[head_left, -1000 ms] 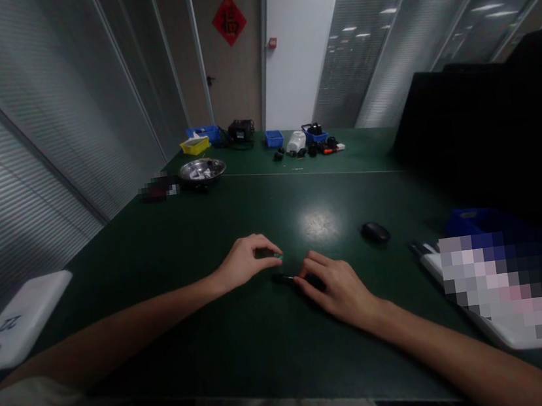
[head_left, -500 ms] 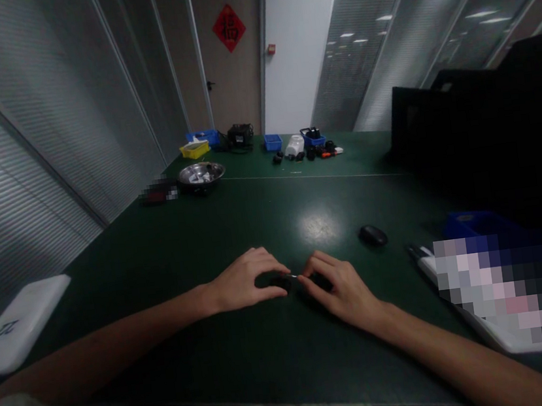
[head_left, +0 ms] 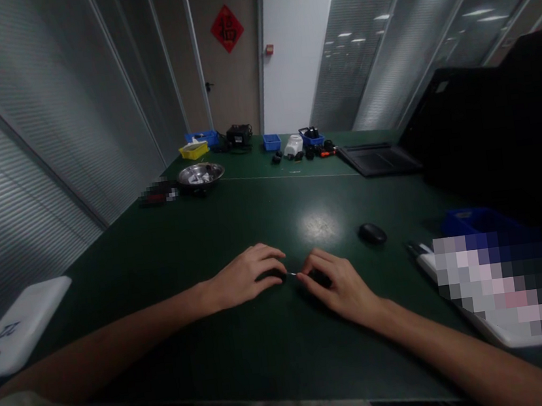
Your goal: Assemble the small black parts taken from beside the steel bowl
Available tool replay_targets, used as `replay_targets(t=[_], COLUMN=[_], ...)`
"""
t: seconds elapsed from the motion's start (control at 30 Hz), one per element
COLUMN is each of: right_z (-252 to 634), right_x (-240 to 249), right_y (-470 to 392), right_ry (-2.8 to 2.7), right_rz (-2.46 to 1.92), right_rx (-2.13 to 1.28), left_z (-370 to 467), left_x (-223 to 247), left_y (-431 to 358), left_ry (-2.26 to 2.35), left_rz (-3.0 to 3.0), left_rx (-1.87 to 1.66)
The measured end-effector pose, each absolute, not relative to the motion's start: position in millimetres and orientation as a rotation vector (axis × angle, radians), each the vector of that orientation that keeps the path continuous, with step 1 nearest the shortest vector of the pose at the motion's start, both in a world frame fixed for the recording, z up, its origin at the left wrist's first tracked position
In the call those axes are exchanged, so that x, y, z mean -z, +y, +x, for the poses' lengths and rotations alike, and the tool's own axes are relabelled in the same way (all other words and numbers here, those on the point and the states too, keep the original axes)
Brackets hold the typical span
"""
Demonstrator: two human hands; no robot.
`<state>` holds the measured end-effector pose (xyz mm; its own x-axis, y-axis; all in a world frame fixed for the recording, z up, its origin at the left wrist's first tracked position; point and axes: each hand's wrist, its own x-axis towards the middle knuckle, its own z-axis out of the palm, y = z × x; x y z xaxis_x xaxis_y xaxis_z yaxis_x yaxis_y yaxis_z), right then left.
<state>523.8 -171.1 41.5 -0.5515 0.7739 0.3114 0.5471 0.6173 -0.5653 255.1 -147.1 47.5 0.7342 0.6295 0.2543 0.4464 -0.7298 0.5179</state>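
1. Beyond the dark green tabletop (head_left: 181, 240), a light brown door (head_left: 218, 97) bears a red diamond-shaped sign (head_left: 226, 29) with a black character.
2. Between my two hands lies a thin, pale, metallic-looking piece (head_left: 292, 274); its right end is at my right fingertips, while its left end points toward my left hand.
3. My right hand (head_left: 337, 284) has thumb and forefinger pinched together on that piece, the other fingers curled in; what the dark space under the palm contains, I cannot tell.
4. My left hand (head_left: 248, 277) sits just beside the piece's left end, thumb below and fingers above, standing apart around a dark patch; whether they grip anything there, I cannot tell.
5. Both my forearms slant inward from the lower corners, the left one flatter, the right one steeper, low over the table.
6. Near my right hand, farther out, rests a black, oval computer mouse (head_left: 372, 233); well apart, far to the left, stands a round, shiny metal bowl (head_left: 218, 170).
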Motion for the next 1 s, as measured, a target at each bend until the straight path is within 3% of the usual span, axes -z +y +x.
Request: replay_targets(t=[0.4,0.77,1.0], right_z=[523.9,527.6,527.6], right_x=[-39.6,-41.5,-41.5], right_y=[-169.8,-170.6,-170.3], right_ry=[-2.305,-2.308,-2.318], right_rz=[-1.028,-1.015,-1.019], right_rx=[-0.549,-0.595,-0.606], left_z=[240.3,89.4,44.2], left_x=[-42.7,-23.7,-21.6], left_y=[-124.5,-20.1,-9.6], left_ry=[0.790,1.807,1.844], left_rz=[2.587,2.230,2.299], left_rx=[-0.539,-0.802,-0.705])
